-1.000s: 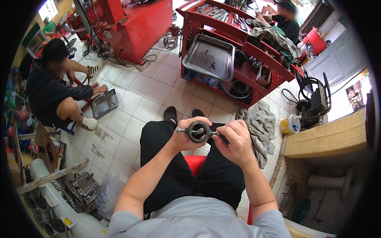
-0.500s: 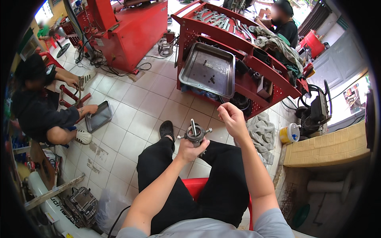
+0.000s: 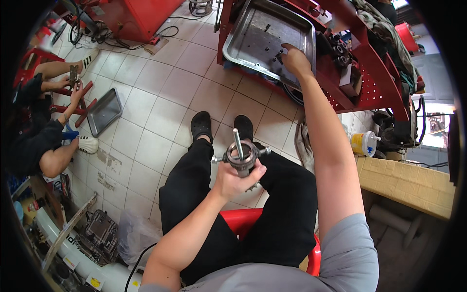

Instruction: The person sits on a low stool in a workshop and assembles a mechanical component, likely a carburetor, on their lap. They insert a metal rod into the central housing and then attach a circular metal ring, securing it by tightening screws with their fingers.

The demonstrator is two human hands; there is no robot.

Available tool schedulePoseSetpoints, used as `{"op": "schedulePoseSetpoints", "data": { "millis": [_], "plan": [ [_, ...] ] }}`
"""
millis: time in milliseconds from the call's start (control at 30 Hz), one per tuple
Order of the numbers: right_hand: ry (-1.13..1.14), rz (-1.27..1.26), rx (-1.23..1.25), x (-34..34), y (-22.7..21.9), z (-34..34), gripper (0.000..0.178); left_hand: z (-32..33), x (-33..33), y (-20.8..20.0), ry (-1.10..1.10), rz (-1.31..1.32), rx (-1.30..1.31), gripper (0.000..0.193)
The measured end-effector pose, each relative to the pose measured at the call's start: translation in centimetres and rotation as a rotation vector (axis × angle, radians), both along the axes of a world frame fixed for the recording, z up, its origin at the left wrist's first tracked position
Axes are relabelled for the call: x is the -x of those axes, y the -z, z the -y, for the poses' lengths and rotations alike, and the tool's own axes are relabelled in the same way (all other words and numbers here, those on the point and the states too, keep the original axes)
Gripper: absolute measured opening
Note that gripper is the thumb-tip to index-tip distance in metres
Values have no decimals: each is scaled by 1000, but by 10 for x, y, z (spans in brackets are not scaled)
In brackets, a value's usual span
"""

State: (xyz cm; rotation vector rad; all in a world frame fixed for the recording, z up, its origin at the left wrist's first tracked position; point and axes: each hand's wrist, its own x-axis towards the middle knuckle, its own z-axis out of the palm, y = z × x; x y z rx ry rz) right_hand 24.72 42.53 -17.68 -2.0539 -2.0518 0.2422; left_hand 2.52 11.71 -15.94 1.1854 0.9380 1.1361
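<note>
My left hand [image 3: 234,181] is wrapped round a dark metal ring-shaped part [image 3: 242,156] above my lap. A bright rod stands up through the ring, bolts jut from its sides, and a toothed end shows below my fingers. My right hand [image 3: 296,62] is stretched over the right side of a grey metal tray [image 3: 243,54], fingers slightly apart at a cluster of small dark bolts [image 3: 278,55]. Whether the fingertips touch them is hard to make out. Another small dark bolt [image 3: 267,27] and a small nut [image 3: 258,64] lie in the tray.
The tray sits on a red tool cart [image 3: 340,92]. At the left a co-worker's hands [image 3: 75,83] hold a small part near another tray [image 3: 106,113] on the floor. A yellow-and-white bucket [image 3: 364,144] stands at right. A plastic bag [image 3: 137,238] lies lower left.
My right hand has moved forward from beside my knee to the bolts in the tray. My left hand still holds the ring part. The view has tilted down, and the co-worker's hands have come together.
</note>
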Motion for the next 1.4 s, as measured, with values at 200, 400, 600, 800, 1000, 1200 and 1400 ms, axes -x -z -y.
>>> {"op": "schedulePoseSetpoints", "data": {
  "millis": [200,400,600,800,1000,1200,1400],
  "plan": [
    [-45,141,127,-3,18,-19,30,5,-5,3,38,124,71,36],
    [-77,-17,-121,-1,7,-6,27,4,-5,0,39,240,165,37],
    [-145,-27,151,1,14,3,30,5,-7,4,29,208,164,35],
    [-93,52,199,9,14,1,32,3,-4,-1,27,228,205,35],
    [-73,-206,-38,-35,3,-9,31,3,-3,1,35,187,165,38],
    [-134,-121,75,-38,12,-8,28,6,-6,6,44,151,163,38],
    [-92,-24,102,-19,9,-8,26,2,-4,3,55,188,229,38]
  ]
}}
